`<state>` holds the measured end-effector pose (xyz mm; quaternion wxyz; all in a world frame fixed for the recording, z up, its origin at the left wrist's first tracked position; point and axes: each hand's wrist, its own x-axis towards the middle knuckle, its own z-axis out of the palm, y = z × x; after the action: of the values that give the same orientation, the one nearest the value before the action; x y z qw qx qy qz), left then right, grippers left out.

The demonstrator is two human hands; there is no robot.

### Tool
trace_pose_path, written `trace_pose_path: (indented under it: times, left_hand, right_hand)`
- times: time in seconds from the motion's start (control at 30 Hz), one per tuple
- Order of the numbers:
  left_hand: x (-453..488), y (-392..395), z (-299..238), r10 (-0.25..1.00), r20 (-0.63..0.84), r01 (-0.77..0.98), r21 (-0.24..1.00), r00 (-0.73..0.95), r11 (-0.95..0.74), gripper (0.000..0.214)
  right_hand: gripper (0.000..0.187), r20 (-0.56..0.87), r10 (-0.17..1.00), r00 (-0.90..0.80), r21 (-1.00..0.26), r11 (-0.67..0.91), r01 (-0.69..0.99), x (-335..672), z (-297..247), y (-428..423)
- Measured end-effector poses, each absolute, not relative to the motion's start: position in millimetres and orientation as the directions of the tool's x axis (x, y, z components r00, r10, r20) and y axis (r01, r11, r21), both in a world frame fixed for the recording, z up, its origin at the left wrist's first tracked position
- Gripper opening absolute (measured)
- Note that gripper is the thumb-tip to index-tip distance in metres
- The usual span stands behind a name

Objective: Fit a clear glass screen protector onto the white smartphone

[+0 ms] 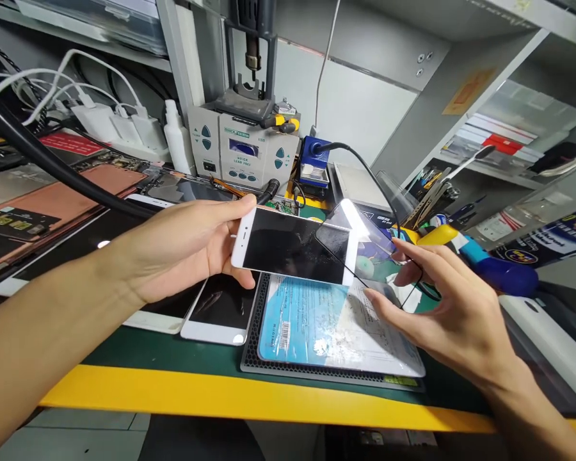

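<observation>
My left hand (206, 246) grips a white smartphone (288, 246) by one short end, its dark screen facing me. Smudges or marks show on the screen toward its right end. Between the thumb and fingers of my right hand (441, 294) is a clear screen protector (360, 224) with a black edge, tilted and overlapping the phone's right end in view. Whether the two touch I cannot tell. Below them a blue and white plastic packet (312, 326) lies on a dark perforated pad.
More phones and tablets, one a white-framed phone (221, 310), lie at the left. Behind stand a grey soldering station (244, 150), a white bottle (176, 137) and a blue iron holder (314, 157). A black hose (52, 163) crosses the left side. A yellow strip (211, 394) edges the bench.
</observation>
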<state>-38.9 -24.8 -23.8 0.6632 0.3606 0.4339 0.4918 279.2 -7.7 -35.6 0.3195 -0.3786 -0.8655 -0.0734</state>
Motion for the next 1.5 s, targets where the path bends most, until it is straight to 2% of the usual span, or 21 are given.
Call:
trace_pose_path:
  times: [0.3,0.5,0.77,0.83,0.97,1.03,1.23,1.37,1.5]
  left_hand:
    - [-39,-24,-26,0.957,-0.238,-0.393,0.874,0.168,0.286,0.018]
    - [-36,-24,-26,0.953,-0.263,-0.411,0.860,0.152,0.303,0.017]
    - [-44,-25,-28,0.969,-0.189,-0.353,0.906,0.162,0.235,0.014]
    - [-47,-26,-25,0.975,-0.165,-0.329,0.922,0.151,0.207,0.012]
    - [-48,-29,-22,0.976,-0.133,-0.321,0.929,0.173,0.184,0.011]
    - [-47,-29,-23,0.976,-0.125,-0.326,0.928,0.180,0.179,0.011]
    - [-41,-28,-24,0.973,-0.165,-0.342,0.915,0.162,0.212,0.017]
    - [-37,-26,-22,0.957,-0.242,-0.300,0.912,0.162,0.282,0.028]
    - [-35,-29,-21,0.952,-0.249,-0.284,0.913,0.177,0.292,0.030]
  right_hand:
    - [0.052,0.573,0.698,-0.429,-0.217,0.635,0.742,275,-37,-10]
    - [0.051,0.582,0.701,-0.411,-0.214,0.620,0.755,271,-37,-10]
    - [0.053,0.614,0.674,-0.410,-0.182,0.627,0.758,285,-35,-1]
    - [0.054,0.637,0.683,-0.358,-0.208,0.600,0.773,293,-34,4]
    - [0.060,0.653,0.705,-0.276,-0.349,0.603,0.717,299,-33,4]
    - [0.065,0.656,0.684,-0.320,-0.366,0.658,0.658,295,-33,-1]
    - [0.071,0.543,0.531,-0.650,-0.214,0.837,0.505,271,-35,-21]
    - [0.074,0.526,0.504,-0.685,-0.180,0.853,0.489,265,-39,-23]
    - [0.075,0.526,0.490,-0.695,-0.115,0.851,0.513,267,-39,-22]
